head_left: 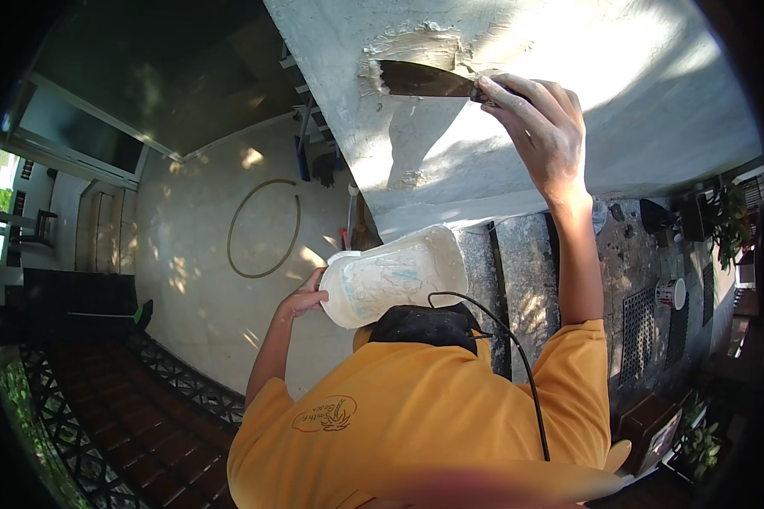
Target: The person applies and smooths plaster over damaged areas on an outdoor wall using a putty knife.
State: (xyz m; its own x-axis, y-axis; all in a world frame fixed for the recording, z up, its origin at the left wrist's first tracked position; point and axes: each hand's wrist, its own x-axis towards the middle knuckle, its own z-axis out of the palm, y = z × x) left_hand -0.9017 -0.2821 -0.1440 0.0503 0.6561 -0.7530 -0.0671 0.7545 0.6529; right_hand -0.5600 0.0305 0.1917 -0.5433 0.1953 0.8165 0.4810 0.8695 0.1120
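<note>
My right hand (543, 136) grips a putty knife (423, 80) by its handle, with the wide dark blade lying against a rough patch of pale filler (433, 42) on the sunlit grey-white wall (620, 102). My left hand (306, 297) holds the left end of a shallow white plastic tray (339, 288) at my waist, fingers closed round its rim. Whitish smears and light blue marks coat the tray's inside. White residue covers the fingers of my right hand.
A looped hose (239, 220) lies on the pale floor at left, near steps (102, 229). A broom (361, 220) and ladder (306, 110) stand behind the wall's edge. Right below are worn concrete steps (518, 271), a bucket (671, 293) and plants (726, 220). A railing (187, 373) curves at lower left.
</note>
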